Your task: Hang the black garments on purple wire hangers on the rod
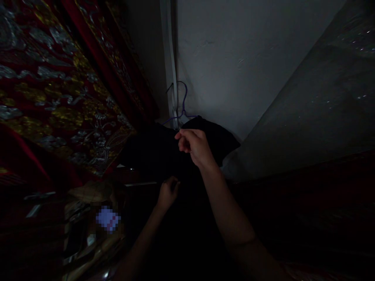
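A black garment [164, 152], probably a shirt, hangs on a purple hanger [184, 103] against the wall. In front of its neckline is my right hand [191, 142], closed, with thumb and index finger pinched together. Lower and to the left, my left hand [170, 191] is closed too, its fingers curled in front of the dark cloth. The deep shadow hides whether either pinch has fabric in it.
Red cloth with gold and silver embroidery [67, 113] hangs at the left. Pale straps [172, 58] run down the wall [222, 50] to the hanger. A translucent sheet [316, 113] covers the right side. Cluttered items [93, 191] lie at lower left.
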{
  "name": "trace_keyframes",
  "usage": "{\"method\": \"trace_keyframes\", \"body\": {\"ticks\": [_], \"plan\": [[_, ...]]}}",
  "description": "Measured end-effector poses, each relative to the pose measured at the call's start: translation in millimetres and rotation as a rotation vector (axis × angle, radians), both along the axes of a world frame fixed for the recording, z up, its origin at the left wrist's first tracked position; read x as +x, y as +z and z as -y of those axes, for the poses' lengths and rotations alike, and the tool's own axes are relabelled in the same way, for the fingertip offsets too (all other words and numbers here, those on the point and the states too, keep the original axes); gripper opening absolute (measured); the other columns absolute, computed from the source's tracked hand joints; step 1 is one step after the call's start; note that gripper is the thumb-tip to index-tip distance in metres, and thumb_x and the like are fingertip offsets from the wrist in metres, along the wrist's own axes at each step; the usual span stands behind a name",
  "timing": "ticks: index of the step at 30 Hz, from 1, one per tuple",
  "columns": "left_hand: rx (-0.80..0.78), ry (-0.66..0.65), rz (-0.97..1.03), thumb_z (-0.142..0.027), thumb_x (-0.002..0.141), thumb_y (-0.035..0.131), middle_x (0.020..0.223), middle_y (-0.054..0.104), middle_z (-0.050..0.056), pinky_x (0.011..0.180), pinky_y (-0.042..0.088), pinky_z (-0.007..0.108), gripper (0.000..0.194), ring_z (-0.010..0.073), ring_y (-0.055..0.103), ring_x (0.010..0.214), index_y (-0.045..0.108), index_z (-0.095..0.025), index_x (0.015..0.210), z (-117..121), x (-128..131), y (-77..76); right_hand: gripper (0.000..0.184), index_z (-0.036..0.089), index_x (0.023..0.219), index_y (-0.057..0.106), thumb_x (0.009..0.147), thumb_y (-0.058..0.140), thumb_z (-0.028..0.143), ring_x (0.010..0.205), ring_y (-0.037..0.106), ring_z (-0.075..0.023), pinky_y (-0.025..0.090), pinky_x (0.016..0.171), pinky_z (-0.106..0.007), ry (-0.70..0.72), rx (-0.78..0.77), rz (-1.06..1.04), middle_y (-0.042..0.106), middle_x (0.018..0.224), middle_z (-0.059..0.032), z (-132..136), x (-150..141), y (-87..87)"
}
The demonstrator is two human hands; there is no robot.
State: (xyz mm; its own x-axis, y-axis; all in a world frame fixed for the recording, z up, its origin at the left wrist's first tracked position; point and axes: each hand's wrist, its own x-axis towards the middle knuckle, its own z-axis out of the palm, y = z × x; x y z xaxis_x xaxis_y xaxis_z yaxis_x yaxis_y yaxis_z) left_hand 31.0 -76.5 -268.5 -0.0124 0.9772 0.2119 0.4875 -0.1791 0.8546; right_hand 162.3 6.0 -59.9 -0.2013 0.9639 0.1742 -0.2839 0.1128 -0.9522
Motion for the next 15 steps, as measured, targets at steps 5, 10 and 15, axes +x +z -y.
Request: {"method": "trace_keyframes", "body": {"ticks": [5,10,15], "plan": [[0.234,0.006,0.096,-0.027,0.089,0.064,0.110,0.070,0.007,0.094,0.048,0.031,0.036,0.0196,0.066,0.101,0.061,-0.021,0.124,-15,-9,79.6,0.030,0.017,0.070,0.061,0.084,0.054,0.042,0.036,0.046,-0.0071,0.031,0.037,-0.017,0.020,0.052,0.052,0.055,0.045,0.0038,18,-5,-12.5],[0.584,0.047,-0.025,-0.027,0.095,0.057,0.105,0.069,0.006,0.091,0.048,0.031,0.032,0.0175,0.064,0.094,0.064,-0.022,0.126,-39,-16,175.4,0.030,0.018,0.070,0.061,0.088,0.052,0.040,0.037,0.047,-0.0074,0.033,0.041,-0.019,-0.008,0.163,0.154,0.052,0.044,0.0053,23,2,-10.1],[0.647,0.021,-0.173,-0.028,0.093,0.061,0.086,0.069,0.004,0.082,0.048,0.031,0.014,0.0176,0.063,0.083,0.069,-0.018,0.088,-56,-13,195.7,0.029,0.017,0.071,0.063,0.089,0.050,0.036,0.039,0.047,-0.0079,0.034,0.046,-0.020,-0.086,0.249,0.230,0.052,0.045,0.0053,9,0,-21.5]]}}
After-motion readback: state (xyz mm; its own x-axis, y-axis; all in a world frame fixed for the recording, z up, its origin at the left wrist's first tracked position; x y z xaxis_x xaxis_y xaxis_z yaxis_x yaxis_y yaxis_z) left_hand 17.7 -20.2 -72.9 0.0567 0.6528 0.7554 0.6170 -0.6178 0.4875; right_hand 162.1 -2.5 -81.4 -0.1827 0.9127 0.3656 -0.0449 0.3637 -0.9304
